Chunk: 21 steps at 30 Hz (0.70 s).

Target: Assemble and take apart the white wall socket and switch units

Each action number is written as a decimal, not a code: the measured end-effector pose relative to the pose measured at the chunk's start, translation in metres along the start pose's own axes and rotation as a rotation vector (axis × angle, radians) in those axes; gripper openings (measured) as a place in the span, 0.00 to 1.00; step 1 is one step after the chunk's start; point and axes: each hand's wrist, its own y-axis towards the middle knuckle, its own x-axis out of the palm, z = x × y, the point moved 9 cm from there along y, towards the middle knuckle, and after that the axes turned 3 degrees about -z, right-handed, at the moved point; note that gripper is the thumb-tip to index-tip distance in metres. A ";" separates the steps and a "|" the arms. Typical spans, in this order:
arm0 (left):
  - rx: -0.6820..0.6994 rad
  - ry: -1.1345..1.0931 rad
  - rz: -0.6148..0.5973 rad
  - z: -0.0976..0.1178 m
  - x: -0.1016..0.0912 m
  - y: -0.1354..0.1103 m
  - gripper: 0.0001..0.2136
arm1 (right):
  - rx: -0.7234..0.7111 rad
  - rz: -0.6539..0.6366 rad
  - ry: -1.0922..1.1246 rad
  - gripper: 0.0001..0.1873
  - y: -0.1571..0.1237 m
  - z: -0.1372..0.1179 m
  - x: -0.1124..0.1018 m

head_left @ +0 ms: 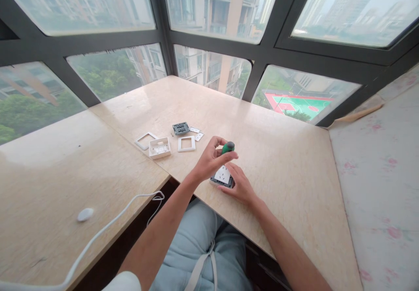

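Observation:
My left hand [212,158] is closed around the green handle of a screwdriver [228,147], which stands roughly upright with its dark end up. Its shaft and tip are hidden behind my fingers. Below it lies a wall socket [222,175] with a white face, slotted holes and a dark grey frame. Along the socket's right side, my right hand [238,184] grips it and presses it to the tabletop.
Beyond my left hand lie a white mounting box [159,155], white cover frames [186,150], a dark socket module [180,128] and small white plates [199,136]. A white cable [108,226] crosses the left table edge near a white round disc [85,214]. Windows border the stone-patterned tabletop [281,173].

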 end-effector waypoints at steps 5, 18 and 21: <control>0.077 0.061 0.134 0.005 -0.010 -0.001 0.24 | -0.007 0.005 0.004 0.43 -0.001 -0.001 0.000; 0.141 -0.036 0.076 0.001 -0.014 0.006 0.22 | -0.018 0.009 0.010 0.42 -0.002 -0.001 -0.001; 0.147 -0.015 0.100 0.002 -0.017 0.000 0.19 | -0.011 0.005 0.006 0.42 -0.001 -0.002 -0.002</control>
